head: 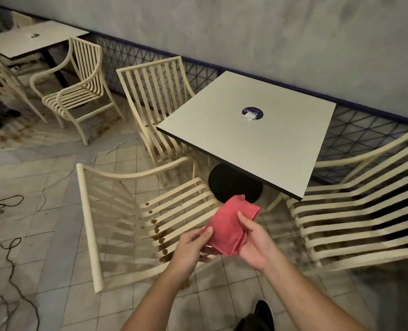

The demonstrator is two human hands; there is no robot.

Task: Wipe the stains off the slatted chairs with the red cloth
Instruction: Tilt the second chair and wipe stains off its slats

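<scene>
Looking down from my head, I hold the folded red cloth in both hands over the seat of the nearest chair, apparently clear of it. My left hand pinches its near corner, thumb on top. My right hand grips the other side, thumb over and fingers curled beneath. Brown stains dot the seat slats near the backrest, none wiped. The chair behind the table shows spots too, and the chair on my right looks smudged, though blurred. I judge the wiping has not begun and all of it is left.
</scene>
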